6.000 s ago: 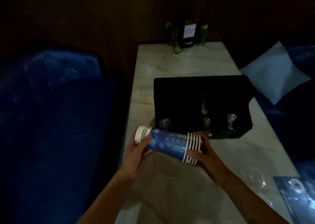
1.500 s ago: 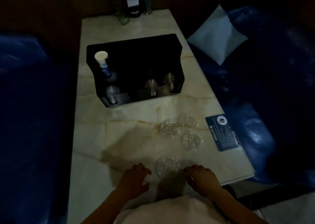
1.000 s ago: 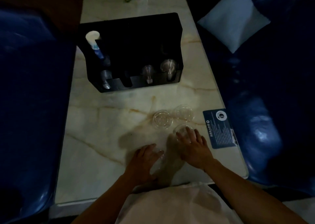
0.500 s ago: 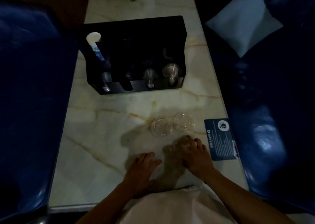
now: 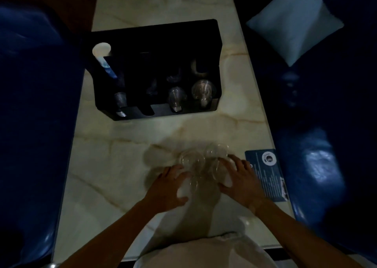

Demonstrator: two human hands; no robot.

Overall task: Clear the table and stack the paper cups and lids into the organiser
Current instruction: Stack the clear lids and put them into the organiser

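Clear plastic lids lie bunched together on the marble table right between my two hands, overlapping one another so that I cannot count them in this dim light. My left hand rests at their left edge with its fingers spread and laid nearly flat, the tips touching the nearest lid. My right hand sits against their right edge, fingers lightly curved and splayed over the rim of a lid; whether they actually pinch it I cannot tell. Farther up the table stands the black organiser, well apart from the lids. A stack of blue paper cups leans in its left slot, white base upward, and more clear lids show in its front slots. A blue card lies just beside my right hand, at the table's edge.
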